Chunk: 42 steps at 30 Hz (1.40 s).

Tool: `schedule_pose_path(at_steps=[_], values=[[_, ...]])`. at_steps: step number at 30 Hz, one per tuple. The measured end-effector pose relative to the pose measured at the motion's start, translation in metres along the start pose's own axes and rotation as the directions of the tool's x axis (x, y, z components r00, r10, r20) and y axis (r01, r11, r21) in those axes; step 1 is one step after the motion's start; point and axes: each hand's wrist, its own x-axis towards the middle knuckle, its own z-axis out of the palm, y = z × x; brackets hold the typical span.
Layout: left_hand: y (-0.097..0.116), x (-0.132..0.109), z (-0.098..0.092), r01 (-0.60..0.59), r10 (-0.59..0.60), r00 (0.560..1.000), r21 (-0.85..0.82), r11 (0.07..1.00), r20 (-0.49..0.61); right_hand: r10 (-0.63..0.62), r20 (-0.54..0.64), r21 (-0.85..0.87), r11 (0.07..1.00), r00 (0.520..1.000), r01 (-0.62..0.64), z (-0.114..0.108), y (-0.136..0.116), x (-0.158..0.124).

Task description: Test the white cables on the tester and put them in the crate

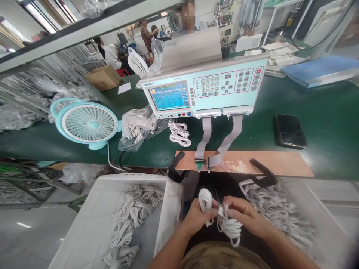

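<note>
My left hand (198, 216) is closed around a coiled white cable (205, 200), its loop standing up above the fingers. Close beside it, my right hand (244, 215) grips another white cable bundle (232, 227), whose coils hang below the fingers. A white cable end (220, 211) shows between the two hands, and a thin dark pointed piece rises near it; I cannot make out what it is. Both hands are over my lap, in front of the table edge. Ahead, grey ribbon cables (206, 136) run from the tester (221, 101) to small connectors on a brown board (238, 160).
Left of me is a white bin (165, 209) with bundled cables; another container of cables (280, 209) is at right. Black clamps (176, 166) hold the board. On the green table (322, 119) are a fan (89, 121), bagged cables (136, 127) and a phone (291, 130). People sit beyond.
</note>
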Motion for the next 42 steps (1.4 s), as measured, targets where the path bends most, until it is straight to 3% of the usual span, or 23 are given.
schedule_pose_path(at_steps=[4,7,11,16,22,28,31,35,38,42], values=[[0.008,0.009,-0.005,-0.009,0.007,0.995,-0.019,1.0,-0.095,-0.093,-0.129,-0.321,0.946,0.987,0.047,0.008,0.002,0.015],[0.008,0.02,-0.006,-0.029,0.021,0.977,-0.036,0.999,-0.212,-0.154,-0.196,-0.404,0.913,0.968,0.063,0.01,0.005,0.032],[0.008,0.035,-0.007,-0.117,0.072,0.916,-0.091,0.989,-0.395,-0.194,-0.364,-0.385,0.922,0.911,0.042,0.011,0.009,0.057],[0.008,0.044,-0.009,-0.163,0.033,0.889,-0.247,0.955,-0.456,-0.057,-0.531,-0.219,0.973,0.845,-0.072,0.013,0.016,0.078],[0.009,0.047,-0.015,-0.139,0.044,0.909,-0.203,0.969,-0.414,-0.033,-0.554,-0.162,0.984,0.832,-0.069,0.013,0.016,0.08],[0.015,0.048,-0.028,-0.163,0.159,0.921,0.018,0.986,-0.357,0.001,-0.546,-0.106,0.992,0.838,-0.07,0.015,0.01,0.081],[0.018,0.047,-0.034,-0.162,0.169,0.93,0.049,0.986,-0.326,0.098,-0.536,0.053,0.995,0.839,-0.082,0.019,0.005,0.083],[0.018,0.048,-0.038,-0.143,0.134,0.947,-0.008,0.99,-0.292,0.255,-0.535,0.328,0.941,0.806,-0.079,0.023,0.004,0.086],[0.018,0.051,-0.035,-0.157,0.135,0.931,-0.036,0.987,-0.338,0.275,-0.521,0.394,0.917,0.808,-0.058,0.022,0.009,0.086],[0.021,0.054,-0.028,-0.203,0.16,0.884,-0.052,0.978,-0.44,0.247,-0.488,0.36,0.931,0.837,-0.065,0.019,0.012,0.084]])
